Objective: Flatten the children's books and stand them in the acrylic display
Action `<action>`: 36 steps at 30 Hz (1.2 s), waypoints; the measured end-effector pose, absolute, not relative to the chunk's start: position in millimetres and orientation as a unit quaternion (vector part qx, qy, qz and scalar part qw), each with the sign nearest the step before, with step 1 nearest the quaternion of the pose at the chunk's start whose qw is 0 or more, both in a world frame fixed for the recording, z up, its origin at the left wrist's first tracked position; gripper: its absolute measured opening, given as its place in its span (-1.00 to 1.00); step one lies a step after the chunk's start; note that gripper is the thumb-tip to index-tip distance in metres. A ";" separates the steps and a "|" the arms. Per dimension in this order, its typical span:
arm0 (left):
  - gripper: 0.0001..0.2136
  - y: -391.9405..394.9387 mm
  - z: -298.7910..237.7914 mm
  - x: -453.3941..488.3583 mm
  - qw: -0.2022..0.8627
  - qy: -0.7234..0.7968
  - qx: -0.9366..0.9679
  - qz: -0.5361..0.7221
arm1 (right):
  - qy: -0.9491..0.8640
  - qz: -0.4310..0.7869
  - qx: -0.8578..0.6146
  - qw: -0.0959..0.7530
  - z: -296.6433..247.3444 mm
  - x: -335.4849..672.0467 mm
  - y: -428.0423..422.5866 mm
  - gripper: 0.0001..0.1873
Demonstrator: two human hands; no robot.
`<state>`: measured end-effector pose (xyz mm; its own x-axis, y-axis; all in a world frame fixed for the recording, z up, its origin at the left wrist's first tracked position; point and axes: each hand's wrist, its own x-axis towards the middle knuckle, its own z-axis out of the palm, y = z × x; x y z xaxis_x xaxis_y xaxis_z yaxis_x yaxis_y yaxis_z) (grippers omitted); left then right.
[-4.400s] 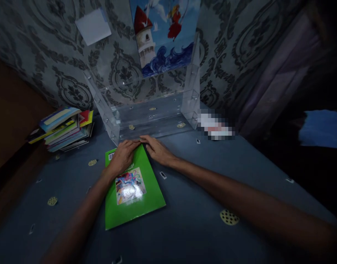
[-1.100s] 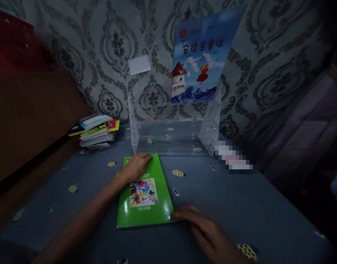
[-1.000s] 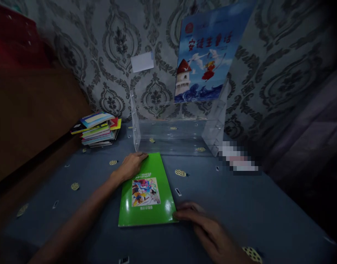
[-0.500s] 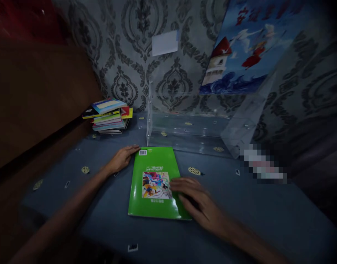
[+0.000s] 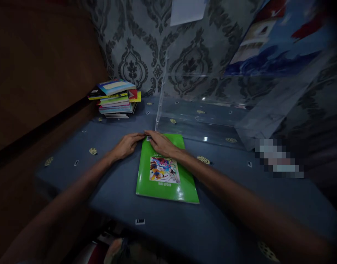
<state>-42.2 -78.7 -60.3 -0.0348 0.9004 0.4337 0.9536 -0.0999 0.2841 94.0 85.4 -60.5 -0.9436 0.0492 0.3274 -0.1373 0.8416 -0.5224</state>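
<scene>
A green softcover book (image 5: 146, 185) lies flat on the table, its cover print upside down to me, with a colourful picture in the middle. Stretched out at the book's far left corner, my left hand (image 5: 127, 145) has its fingertips at the edge. My right hand (image 5: 163, 144) reaches across the top of the cover, fingers extended toward that same corner, and hides part of the barcode and title. The fingertips of both hands meet or nearly meet there; whether they pinch the corner is hard to see.
A stack of books (image 5: 117, 99) stands at the back left beside a brown panel (image 5: 41, 73). Behind the green book is a clear acrylic rack (image 5: 201, 126). A blurred-out item (image 5: 278, 157) lies to the right. The dark patterned cloth (image 5: 102, 183) covers the table.
My right hand has moved from the book's right side up and left to its far left corner. My left hand stays by that corner. The view has tilted down.
</scene>
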 end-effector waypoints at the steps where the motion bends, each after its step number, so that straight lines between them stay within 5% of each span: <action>1: -0.55 -80.5 -60.8 -41.9 0.051 -0.668 -0.694 -0.264 | -0.945 0.280 0.024 0.165 -61.1 93.5 85.6 -0.50; 36: -0.62 -202.8 -40.7 67.5 0.059 -0.590 -0.756 -0.275 | -0.934 0.306 0.119 0.143 -34.7 233.3 -23.4 -0.39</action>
<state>67.5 -202.8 -40.7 0.1515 0.8606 0.4863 0.9257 -0.2960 0.2354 233.3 -23.4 -34.7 -0.9306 -0.1340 0.3407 -0.3097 0.7843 -0.5376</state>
